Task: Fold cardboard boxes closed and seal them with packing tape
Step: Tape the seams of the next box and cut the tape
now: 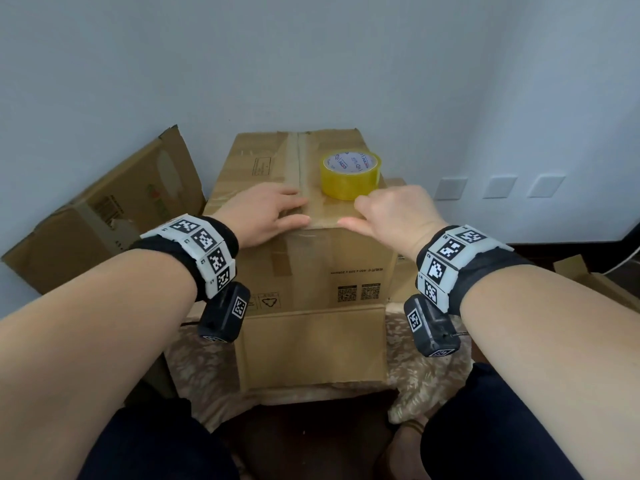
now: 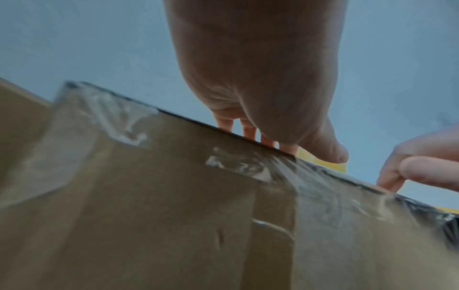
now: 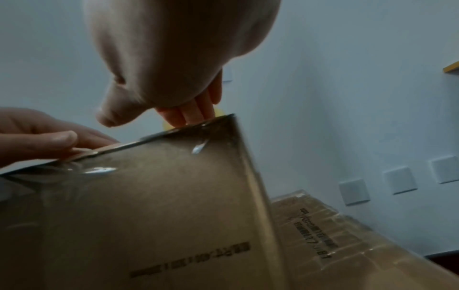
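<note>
Head view: at frame centre both hands lie flat, fingers released, on the taped cardboard box (image 1: 304,237), left hand (image 1: 266,213) beside right hand (image 1: 391,216); the tape roll (image 1: 351,174) stands just beyond the right fingers. Left wrist view: left fingers (image 2: 248,129) rest over the box's top edge. Right wrist view: right fingers (image 3: 188,111) touch its upper corner.

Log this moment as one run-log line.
box: flaps closed, seam taped | left hand: flat on top, pressing tape at near edge | right hand: resting on top edge | tape roll: standing on box, unheld
</note>
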